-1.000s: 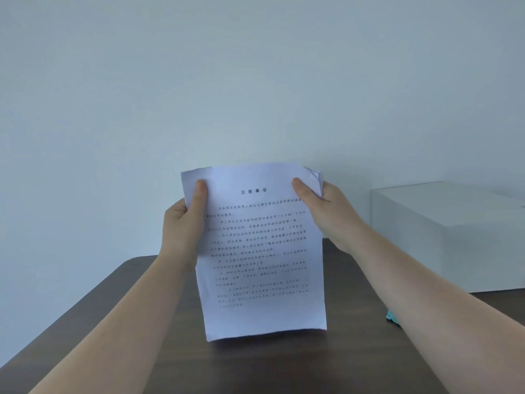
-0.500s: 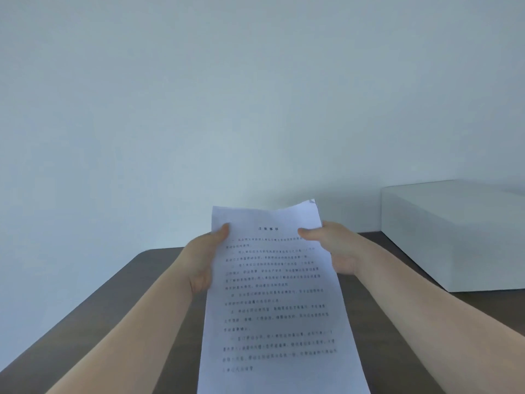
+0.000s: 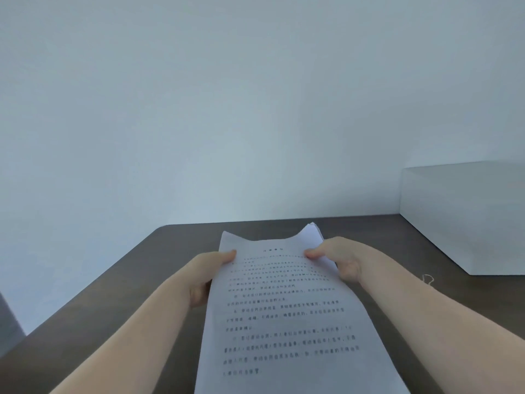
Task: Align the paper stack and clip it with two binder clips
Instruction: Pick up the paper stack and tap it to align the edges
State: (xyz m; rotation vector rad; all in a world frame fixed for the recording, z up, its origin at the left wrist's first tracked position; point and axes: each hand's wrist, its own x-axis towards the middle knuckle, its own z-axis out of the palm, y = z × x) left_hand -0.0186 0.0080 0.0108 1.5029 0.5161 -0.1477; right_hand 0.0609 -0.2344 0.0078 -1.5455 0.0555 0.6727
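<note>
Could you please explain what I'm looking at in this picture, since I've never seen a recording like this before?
There is no machine here: a person wears a camera on the head, which looks forward and down, so you see their own bare arms reaching out. The left hand and the right hand each grip a side of a paper stack of printed pages, near its far end. At the far right corner the sheets fan out unevenly. Below is a dark table, with a white box at the right. Near the box lies a small wire object, too small to identify. No binder clip is plainly visible.
</note>
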